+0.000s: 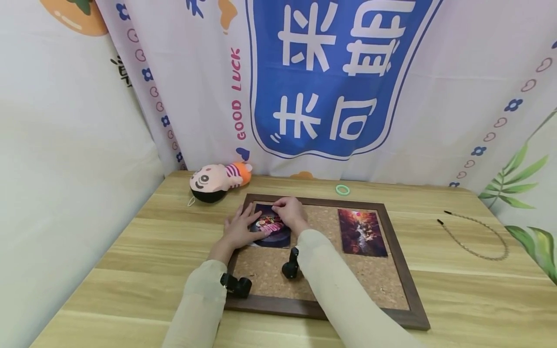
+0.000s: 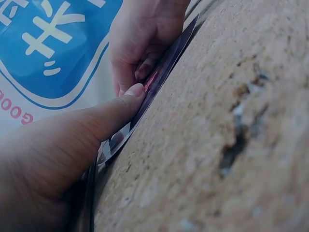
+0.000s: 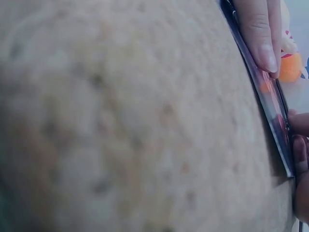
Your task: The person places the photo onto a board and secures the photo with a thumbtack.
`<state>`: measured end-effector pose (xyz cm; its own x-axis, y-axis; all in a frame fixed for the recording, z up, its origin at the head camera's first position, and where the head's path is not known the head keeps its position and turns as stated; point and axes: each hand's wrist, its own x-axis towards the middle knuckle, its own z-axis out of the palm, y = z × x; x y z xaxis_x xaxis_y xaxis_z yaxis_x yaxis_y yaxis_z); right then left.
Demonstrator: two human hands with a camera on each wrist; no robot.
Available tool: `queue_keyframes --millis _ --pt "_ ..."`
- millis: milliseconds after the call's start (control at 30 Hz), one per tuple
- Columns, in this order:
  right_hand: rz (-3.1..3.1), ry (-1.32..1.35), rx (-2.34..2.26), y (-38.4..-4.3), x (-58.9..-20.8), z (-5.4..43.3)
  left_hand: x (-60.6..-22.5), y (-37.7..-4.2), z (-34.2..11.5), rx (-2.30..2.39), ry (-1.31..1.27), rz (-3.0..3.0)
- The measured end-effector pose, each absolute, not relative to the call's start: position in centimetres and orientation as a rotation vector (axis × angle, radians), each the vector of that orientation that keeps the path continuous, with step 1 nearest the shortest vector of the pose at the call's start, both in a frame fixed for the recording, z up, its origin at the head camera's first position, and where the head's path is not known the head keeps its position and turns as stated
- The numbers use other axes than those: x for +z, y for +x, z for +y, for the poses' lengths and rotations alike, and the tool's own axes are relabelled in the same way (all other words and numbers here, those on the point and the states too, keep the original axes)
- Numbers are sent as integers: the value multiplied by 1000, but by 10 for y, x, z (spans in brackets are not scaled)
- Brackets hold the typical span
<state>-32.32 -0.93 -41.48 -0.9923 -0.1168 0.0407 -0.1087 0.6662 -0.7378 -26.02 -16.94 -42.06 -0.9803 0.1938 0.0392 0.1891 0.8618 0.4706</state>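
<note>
A dark printed picture (image 1: pixel 278 239) with pink lettering lies at the upper left of a framed cork board (image 1: pixel 270 270). My left hand (image 1: pixel 241 228) rests spread on its left side, the thumb (image 2: pixel 123 104) reaching across its lower part. At the picture's upper edge, my right hand (image 1: pixel 290 212) has thumb and forefinger pinched together; what sits between the tips is hidden, and I cannot tell its kind. The right wrist view shows the left fingers (image 3: pixel 260 43) on the picture (image 3: pixel 263 92), with the right fingertips (image 3: pixel 300 124) near its far edge.
A second picture (image 1: pixel 363 234), reddish with a small pink dot at its top, is on the board's right side. Behind the board lie a plush doll (image 1: pixel 213 182) and a green ring (image 1: pixel 342 190). A thin chain-like band (image 1: pixel 478 246) curves on the wooden table (image 1: pixel 143 256) at right.
</note>
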Motion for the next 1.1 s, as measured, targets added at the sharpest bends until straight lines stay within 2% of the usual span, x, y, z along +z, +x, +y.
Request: queue_keyframes --millis 1100 --pt "2853 -183 -1111 -323 -405 -11 -421 -262 -168 734 270 3016"
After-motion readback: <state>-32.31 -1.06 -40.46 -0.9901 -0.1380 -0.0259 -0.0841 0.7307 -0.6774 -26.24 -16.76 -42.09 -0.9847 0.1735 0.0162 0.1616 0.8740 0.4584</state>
